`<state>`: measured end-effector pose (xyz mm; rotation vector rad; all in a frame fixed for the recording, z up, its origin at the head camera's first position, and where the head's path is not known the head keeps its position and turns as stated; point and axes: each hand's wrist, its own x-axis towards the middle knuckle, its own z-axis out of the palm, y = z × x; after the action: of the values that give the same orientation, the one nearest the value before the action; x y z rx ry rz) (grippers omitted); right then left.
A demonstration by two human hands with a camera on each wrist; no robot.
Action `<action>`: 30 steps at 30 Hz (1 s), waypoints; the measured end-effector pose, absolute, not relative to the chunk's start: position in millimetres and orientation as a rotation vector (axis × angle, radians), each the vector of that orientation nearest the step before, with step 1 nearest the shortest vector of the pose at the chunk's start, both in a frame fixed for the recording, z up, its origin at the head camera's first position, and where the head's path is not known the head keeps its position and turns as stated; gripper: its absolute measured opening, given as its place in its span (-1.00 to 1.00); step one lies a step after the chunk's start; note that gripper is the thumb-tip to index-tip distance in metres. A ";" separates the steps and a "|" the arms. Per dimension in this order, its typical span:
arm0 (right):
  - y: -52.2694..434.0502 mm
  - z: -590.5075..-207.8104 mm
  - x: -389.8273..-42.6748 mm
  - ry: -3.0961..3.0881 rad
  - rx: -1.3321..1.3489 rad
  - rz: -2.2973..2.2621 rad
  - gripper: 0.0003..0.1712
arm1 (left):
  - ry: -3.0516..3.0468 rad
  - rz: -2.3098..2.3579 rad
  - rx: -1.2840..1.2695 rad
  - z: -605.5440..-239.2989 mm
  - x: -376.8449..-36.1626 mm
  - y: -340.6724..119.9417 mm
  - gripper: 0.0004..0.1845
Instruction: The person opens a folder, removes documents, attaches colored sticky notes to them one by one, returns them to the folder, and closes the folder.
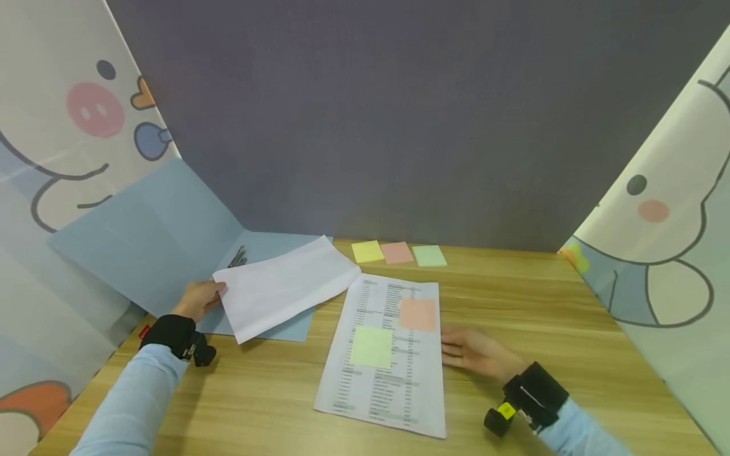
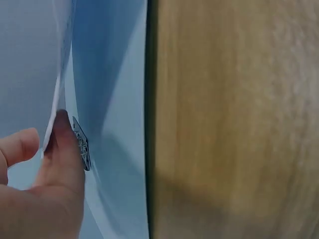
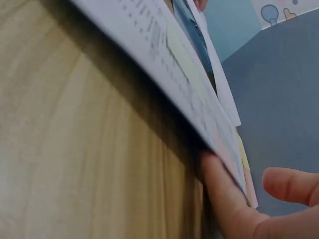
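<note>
The left hand (image 1: pixel 196 299) pinches the blank sheet's (image 1: pixel 285 286) left edge over the blue folder (image 1: pixel 154 247), while the right hand (image 1: pixel 473 352), fingers flat, touches the printed sheet's (image 1: pixel 388 354) right long edge.

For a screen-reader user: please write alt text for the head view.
A left hand holds a blank white sheet over an open blue folder, while the right hand rests by a printed page on a wooden table.
</note>
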<state>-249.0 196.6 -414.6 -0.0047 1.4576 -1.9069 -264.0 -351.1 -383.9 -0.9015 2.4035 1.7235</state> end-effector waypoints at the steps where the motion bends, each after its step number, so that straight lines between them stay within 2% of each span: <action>1: 195.5 -415.3 -248.7 1.457 -0.013 -1.905 -0.44 | 2.402 1.738 -0.897 -383.6 -262.5 -350.2 -0.33; 8: 187.7 -420.9 -248.1 1.543 -0.025 -1.910 -0.40 | 2.399 1.784 -0.772 -381.3 -253.3 -349.1 -0.37; 17: 180.4 -426.3 -247.3 1.669 0.051 -1.920 -0.39 | 2.446 1.858 -0.533 -363.8 -243.3 -341.0 -0.32; 23: 180.9 -429.1 -248.5 1.751 0.096 -1.923 -0.43 | 2.568 1.894 -0.278 -331.1 -230.1 -317.6 -0.35; 30: 183.9 -429.0 -250.5 1.708 0.068 -1.918 -0.42 | 2.765 1.731 0.007 -283.8 -204.4 -257.6 -0.45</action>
<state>-250.5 183.9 -429.0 0.0680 1.7080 -1.9181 -204.4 -257.6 -283.8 0.0073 2.7654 1.7307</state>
